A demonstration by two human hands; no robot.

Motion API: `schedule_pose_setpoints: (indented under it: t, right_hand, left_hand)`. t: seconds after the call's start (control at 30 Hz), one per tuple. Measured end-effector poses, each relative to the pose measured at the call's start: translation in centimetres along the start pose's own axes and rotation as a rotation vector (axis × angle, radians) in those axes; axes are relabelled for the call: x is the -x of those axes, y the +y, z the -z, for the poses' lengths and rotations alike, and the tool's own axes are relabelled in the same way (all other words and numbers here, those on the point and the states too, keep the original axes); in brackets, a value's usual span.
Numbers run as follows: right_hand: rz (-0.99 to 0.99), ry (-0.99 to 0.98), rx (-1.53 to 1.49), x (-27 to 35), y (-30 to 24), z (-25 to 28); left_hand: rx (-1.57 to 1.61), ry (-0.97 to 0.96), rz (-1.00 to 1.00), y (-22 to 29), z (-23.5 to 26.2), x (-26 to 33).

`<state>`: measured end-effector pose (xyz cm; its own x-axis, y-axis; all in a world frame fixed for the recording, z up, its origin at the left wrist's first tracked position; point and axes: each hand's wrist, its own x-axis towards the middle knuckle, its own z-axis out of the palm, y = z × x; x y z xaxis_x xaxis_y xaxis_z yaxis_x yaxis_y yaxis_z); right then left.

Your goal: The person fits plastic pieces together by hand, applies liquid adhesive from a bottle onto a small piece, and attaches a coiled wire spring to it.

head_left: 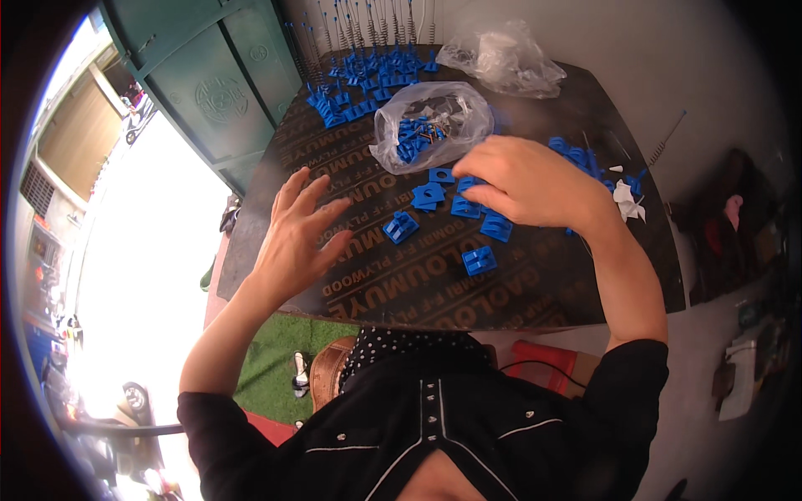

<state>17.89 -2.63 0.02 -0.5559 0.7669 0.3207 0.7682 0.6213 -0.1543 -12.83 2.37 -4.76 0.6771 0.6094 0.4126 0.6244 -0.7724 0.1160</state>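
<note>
My left hand (pixel 302 230) hovers over the left part of the dark plywood table (pixel 376 288), fingers spread and holding nothing. My right hand (pixel 526 179) is bent over a cluster of small blue plastic pieces, thumb and forefinger around one blue piece (pixel 468 184); its fingertips are partly hidden. Beside them lie flat blue plates with a round hole (pixel 428 195). Blue blocks with raised ribs lie nearer me, one (pixel 401 226) at the left and another (pixel 479 260) toward the front edge.
An open clear plastic bag (pixel 432 125) holds blue parts and small metal pieces. Behind it stand several blue bases (pixel 368 71) with upright springs. A crumpled clear bag (pixel 505 63) lies at the back. More blue parts (pixel 576 154) and white scraps (pixel 628 203) are at the right.
</note>
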Motion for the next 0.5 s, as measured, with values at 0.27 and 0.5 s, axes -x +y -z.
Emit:
schedule_pose_setpoints:
  t: [0.27, 0.5]
  right_hand:
    - [-0.141, 0.075, -0.143, 3.0, 1.2, -2.0]
    - [-0.248, 0.096, -0.175, 5.1, 2.3, -2.0]
  left_hand:
    - [0.419, -0.096, 0.059, -1.0, -5.3, -1.7]
    - [0.659, -0.066, 0.048, -0.3, -8.0, -3.2]
